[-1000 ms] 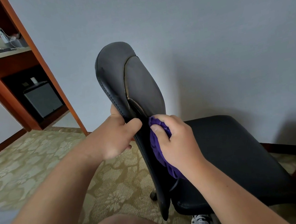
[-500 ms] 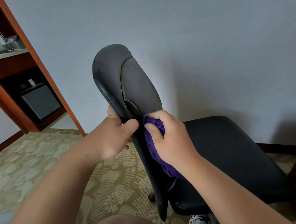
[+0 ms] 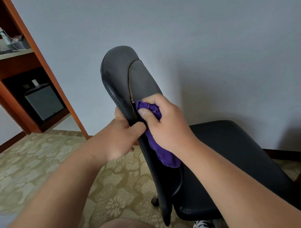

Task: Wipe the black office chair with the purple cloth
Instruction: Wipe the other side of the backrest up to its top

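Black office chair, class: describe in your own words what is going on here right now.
A person is wiping a black office chair. The left hand grips the edge of the backrest. The right hand holds a bunched purple cloth against the side of the backrest that faces the seat, about halfway up. The chair stands on patterned carpet near a wall.

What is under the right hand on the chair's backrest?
The bunched purple cloth, gripped by the right hand against the black backrest, one end hanging below. The backrest surface beneath the cloth is covered and cannot be seen.
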{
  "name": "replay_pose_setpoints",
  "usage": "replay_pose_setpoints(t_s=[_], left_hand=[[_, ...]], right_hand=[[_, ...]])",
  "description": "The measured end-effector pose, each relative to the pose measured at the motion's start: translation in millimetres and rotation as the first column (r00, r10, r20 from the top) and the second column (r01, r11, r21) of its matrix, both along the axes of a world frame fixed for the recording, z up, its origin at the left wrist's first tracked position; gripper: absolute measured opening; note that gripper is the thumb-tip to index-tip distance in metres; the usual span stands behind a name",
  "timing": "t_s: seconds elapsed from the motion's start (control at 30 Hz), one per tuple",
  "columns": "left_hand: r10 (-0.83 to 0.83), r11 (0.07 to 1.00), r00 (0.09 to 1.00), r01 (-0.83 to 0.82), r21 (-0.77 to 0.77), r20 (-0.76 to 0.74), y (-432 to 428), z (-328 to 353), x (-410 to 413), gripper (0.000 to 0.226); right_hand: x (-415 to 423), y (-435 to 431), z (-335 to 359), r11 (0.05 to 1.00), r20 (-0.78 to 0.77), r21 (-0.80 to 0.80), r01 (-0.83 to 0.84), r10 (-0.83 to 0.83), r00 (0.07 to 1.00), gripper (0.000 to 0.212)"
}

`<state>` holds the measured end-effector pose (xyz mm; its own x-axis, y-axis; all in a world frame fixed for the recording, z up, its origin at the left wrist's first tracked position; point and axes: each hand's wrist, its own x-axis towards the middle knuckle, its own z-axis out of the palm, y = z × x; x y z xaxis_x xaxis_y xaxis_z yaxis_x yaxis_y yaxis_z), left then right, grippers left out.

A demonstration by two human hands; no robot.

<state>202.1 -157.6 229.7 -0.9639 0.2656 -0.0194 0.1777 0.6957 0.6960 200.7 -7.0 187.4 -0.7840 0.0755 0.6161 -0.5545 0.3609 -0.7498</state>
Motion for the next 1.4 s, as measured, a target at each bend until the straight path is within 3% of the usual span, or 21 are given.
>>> replay_pose_setpoints(t_s=[0.13, 0.43, 0.7, 0.9, 1.0, 1.23, 1.4], left_hand=[[0.005, 1.000, 1.000, -0.005, -0.010, -0.030, 1, -3, 0, 0.025], [-0.030, 0.999, 0.999, 0.031, 0.022, -0.019, -1, -3, 0, 0.044], [-0.041, 0.998, 0.999, 0.041, 0.047, 0.007, -2, -3, 1, 0.054], [-0.051, 0.999, 0.999, 0.051, -0.004, -0.016, -1, -1, -1, 0.051], [-0.066, 0.998, 0.997, 0.066, -0.005, -0.031, -3, -3, -4, 0.042], [-0.052, 0.999, 0.998, 0.051, -0.017, -0.025, -4, -6, 1, 0.041], [-0.059, 0.998, 0.997, 0.058, -0.030, -0.049, -5, -15, 4, 0.073]], right_hand=[[6, 10, -16, 1.000, 0.044, 0.026, -0.012, 0.011, 0.999, 0.009], [0, -3, 28, 0.997, 0.058, -0.038, -0.074, 0.076, 0.995, 0.004], [16, 5, 10, 0.983, 0.061, -0.063, -0.173, 0.176, 0.982, 0.009], [8, -4, 22, 0.998, -0.005, -0.035, -0.056, 0.056, 0.998, 0.005], [0, -11, 34, 0.998, 0.043, -0.066, -0.007, 0.010, 0.999, 0.006], [18, 0, 20, 0.987, 0.100, -0.054, -0.152, 0.157, 0.983, 0.008], [25, 17, -9, 0.984, 0.158, 0.058, -0.169, 0.158, 0.975, 0.006]])
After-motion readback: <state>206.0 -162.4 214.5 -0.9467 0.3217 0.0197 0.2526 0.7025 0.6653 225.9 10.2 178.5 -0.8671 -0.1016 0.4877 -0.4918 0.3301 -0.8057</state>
